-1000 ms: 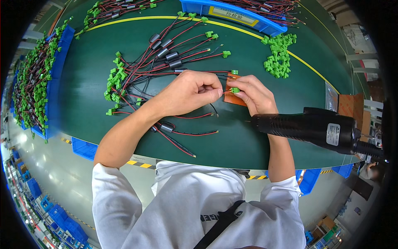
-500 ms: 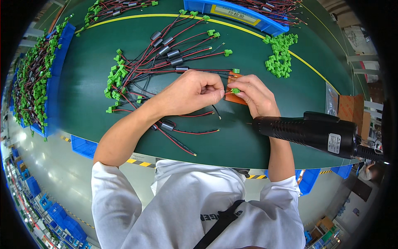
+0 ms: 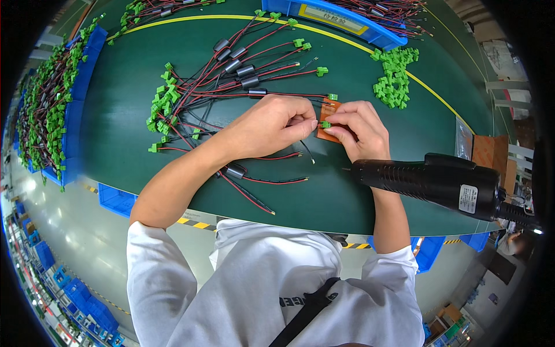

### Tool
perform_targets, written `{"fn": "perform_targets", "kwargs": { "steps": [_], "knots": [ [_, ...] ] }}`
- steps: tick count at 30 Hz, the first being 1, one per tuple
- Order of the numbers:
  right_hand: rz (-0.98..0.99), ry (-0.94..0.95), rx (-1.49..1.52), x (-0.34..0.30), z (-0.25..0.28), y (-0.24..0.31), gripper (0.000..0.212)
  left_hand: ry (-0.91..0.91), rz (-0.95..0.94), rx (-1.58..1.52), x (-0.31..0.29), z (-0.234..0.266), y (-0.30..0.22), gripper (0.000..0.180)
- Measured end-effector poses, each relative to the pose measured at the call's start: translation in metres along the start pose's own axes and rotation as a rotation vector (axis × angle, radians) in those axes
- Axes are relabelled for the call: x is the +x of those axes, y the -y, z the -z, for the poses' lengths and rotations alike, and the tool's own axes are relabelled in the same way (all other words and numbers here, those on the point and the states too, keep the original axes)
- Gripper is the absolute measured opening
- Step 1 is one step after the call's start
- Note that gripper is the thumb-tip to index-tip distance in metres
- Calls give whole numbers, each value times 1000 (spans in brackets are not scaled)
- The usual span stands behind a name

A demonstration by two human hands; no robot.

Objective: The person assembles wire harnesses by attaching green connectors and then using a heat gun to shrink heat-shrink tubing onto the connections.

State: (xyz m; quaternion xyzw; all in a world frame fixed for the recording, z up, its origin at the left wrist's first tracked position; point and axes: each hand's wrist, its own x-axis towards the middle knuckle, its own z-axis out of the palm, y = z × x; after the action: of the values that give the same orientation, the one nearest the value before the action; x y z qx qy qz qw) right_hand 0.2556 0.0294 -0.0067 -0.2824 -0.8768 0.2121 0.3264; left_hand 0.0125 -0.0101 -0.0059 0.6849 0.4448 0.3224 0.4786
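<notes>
My left hand (image 3: 272,124) pinches a thin red-and-black cable near its end, most of it hidden by the fingers. A black wire end (image 3: 312,157) hangs free below those fingers. Between thumb and fingertips, my right hand (image 3: 367,132) grips a small green terminal connector (image 3: 326,124), right in front of the left fingertips. Whether the wire sits inside the connector is too small to tell. Under both hands lies an orange-brown block (image 3: 329,110), with another green connector (image 3: 332,97) at its far end. To the left, cables with black cylinders (image 3: 246,70) fan across the green table (image 3: 127,115).
A black electric screwdriver (image 3: 428,178) extends over my right forearm from the right. Loose green connectors (image 3: 394,81) lie in a pile at the far right. Blue bins stand at the left (image 3: 84,87) and far edge (image 3: 341,23), both with cables.
The right fingers have shifted around the green connector, and more of the orange-brown block shows. The left hand stays close, still pinching the cable. The view has shifted slightly.
</notes>
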Motion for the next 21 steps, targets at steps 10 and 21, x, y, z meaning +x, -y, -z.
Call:
{"fn": "perform_targets", "kwargs": {
  "steps": [10, 21],
  "knots": [
    [-159, 86, -63, -6, 14, -3, 30, -82, -166, 278, 7, -11, 7, 13],
    [-44, -537, 804, 11, 39, 45, 73, -67, -107, 303, 8, -9, 6, 14]
  ]
}}
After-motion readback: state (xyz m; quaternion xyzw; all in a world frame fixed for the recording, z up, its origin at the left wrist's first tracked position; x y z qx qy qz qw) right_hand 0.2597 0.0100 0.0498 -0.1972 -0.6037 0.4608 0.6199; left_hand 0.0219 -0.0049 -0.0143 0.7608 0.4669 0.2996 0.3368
